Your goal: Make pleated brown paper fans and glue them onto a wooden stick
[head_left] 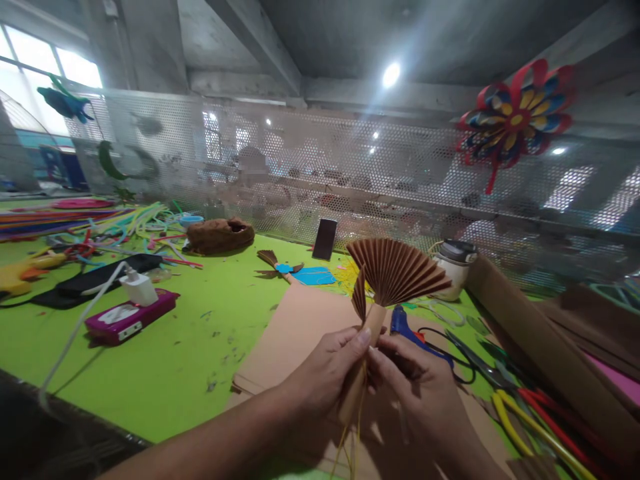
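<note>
A brown pleated paper fan (400,270) stands up from a tan paper tube (354,390), with a smaller folded brown piece at its left side. My left hand (330,367) is closed round the tube, thumb on its front. On the tube's right side, my right hand (415,380) pinches with its fingertips at or near thin yellow strands (356,440) that hang below. Exactly what those fingertips grip is partly hidden. Under both hands lie tan paper sheets (290,340). A blue glue gun (400,323) rests just beyond my right hand.
Scissors (480,363) and yellow-handled pliers (515,427) lie at the right, near a cardboard strip (550,347) and a lidded jar (453,267). Left are a purple power strip (133,317) with a white plug, and a black case (100,280). A phone (325,239) leans against the perforated screen (280,167).
</note>
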Demonstrator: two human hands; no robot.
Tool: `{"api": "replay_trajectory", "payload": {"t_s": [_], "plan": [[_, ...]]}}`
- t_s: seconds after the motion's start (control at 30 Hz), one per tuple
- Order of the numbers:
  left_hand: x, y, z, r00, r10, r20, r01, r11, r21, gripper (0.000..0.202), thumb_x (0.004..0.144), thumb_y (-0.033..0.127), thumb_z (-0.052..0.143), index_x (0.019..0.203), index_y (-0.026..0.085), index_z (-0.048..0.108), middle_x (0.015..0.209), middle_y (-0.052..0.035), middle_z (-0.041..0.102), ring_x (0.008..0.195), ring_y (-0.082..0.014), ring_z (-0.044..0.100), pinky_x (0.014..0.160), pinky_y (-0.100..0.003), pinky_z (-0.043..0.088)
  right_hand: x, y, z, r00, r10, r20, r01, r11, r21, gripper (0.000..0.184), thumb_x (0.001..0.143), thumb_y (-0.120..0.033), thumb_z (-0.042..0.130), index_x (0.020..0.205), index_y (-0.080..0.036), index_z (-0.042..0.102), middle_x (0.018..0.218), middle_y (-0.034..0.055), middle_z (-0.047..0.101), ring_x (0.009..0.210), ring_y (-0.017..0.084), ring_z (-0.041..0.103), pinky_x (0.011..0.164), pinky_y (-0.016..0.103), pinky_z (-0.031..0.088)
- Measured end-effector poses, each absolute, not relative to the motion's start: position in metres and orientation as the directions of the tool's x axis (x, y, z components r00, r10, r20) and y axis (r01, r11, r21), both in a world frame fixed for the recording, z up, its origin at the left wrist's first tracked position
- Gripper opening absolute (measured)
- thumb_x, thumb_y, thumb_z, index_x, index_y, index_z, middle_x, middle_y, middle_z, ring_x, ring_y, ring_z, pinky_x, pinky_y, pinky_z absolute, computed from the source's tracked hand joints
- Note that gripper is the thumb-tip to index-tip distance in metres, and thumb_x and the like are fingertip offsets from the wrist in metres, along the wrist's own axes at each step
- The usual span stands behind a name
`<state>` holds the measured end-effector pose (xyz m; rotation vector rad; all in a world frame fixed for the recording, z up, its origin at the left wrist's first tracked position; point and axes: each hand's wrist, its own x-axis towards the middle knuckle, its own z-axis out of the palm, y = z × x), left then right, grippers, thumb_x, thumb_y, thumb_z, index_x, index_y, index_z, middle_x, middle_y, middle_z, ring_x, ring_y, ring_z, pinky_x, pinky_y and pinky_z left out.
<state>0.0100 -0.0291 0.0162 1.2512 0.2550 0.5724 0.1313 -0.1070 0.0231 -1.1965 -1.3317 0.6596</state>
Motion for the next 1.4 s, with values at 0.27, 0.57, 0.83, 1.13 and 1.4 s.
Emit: {"api": "replay_trajectory", "payload": {"t_s": [0.27, 0.57, 0.83, 1.13, 1.4], "plan": [[0.014, -0.037, 0.016, 0.824, 0.566, 0.034, -0.267, 0.334, 0.904, 0.034, 0.088, 0.048, 0.046, 0.092, 0.015, 0.054, 0.064, 0.0001, 0.052, 0.054, -0.0087, 0.048, 0.054, -0.020, 0.040, 0.133, -0.100, 0.020, 0.093, 0.994, 0.063, -0.268, 0.086, -0.960, 0.026, 0.078, -0.040, 0.066, 0.076, -0.014, 0.062, 0.057, 0.0011, 0.059, 0.050, 0.013, 0.057, 0.051, 0.025, 0.046], [0.012, -0.043, 0.017, 0.805, 0.592, 0.046, -0.250, 0.267, 0.931, 0.040, 0.087, 0.052, 0.043, 0.091, 0.015, 0.055, 0.064, 0.0003, 0.049, 0.054, -0.0096, 0.046, 0.055, -0.023, 0.039, 0.131, -0.101, 0.024, 0.112, 0.990, 0.082, -0.202, 0.104, -0.974, 0.027, 0.077, -0.040, 0.067, 0.076, -0.014, 0.061, 0.053, -0.0003, 0.060, 0.046, 0.012, 0.057, 0.049, 0.024, 0.046], [0.017, -0.045, 0.020, 0.766, 0.640, 0.067, -0.255, 0.205, 0.945, 0.031, 0.086, 0.045, 0.049, 0.088, 0.015, 0.053, 0.063, 0.0022, 0.044, 0.053, -0.0081, 0.041, 0.051, -0.021, 0.033, 0.136, -0.104, 0.026, 0.068, 0.985, 0.158, -0.045, 0.161, -0.986, 0.022, 0.080, -0.037, 0.065, 0.078, -0.016, 0.059, 0.059, 0.0002, 0.062, 0.054, 0.014, 0.060, 0.057, 0.027, 0.047], [0.015, -0.042, 0.022, 0.676, 0.724, 0.139, -0.261, 0.060, 0.963, 0.036, 0.088, 0.048, 0.044, 0.068, 0.019, 0.041, 0.054, 0.0038, 0.043, 0.048, -0.0080, 0.041, 0.052, -0.022, 0.034, 0.162, -0.107, 0.024, 0.310, 0.925, 0.219, 0.215, 0.156, -0.964, 0.029, 0.079, -0.041, 0.064, 0.095, -0.018, 0.060, 0.068, -0.0030, 0.052, 0.058, 0.010, 0.045, 0.052, 0.022, 0.036], [0.014, -0.036, 0.026, 0.653, 0.754, 0.070, -0.289, 0.162, 0.943, 0.027, 0.088, 0.045, 0.045, 0.078, 0.021, 0.036, 0.055, 0.0064, 0.046, 0.046, -0.0076, 0.043, 0.048, -0.020, 0.032, 0.224, -0.087, 0.024, 0.304, 0.865, 0.398, 0.823, -0.028, -0.568, 0.033, 0.081, -0.041, 0.051, 0.063, -0.016, 0.062, 0.058, 0.0006, 0.056, 0.054, 0.014, 0.048, 0.051, 0.025, 0.036]]}}
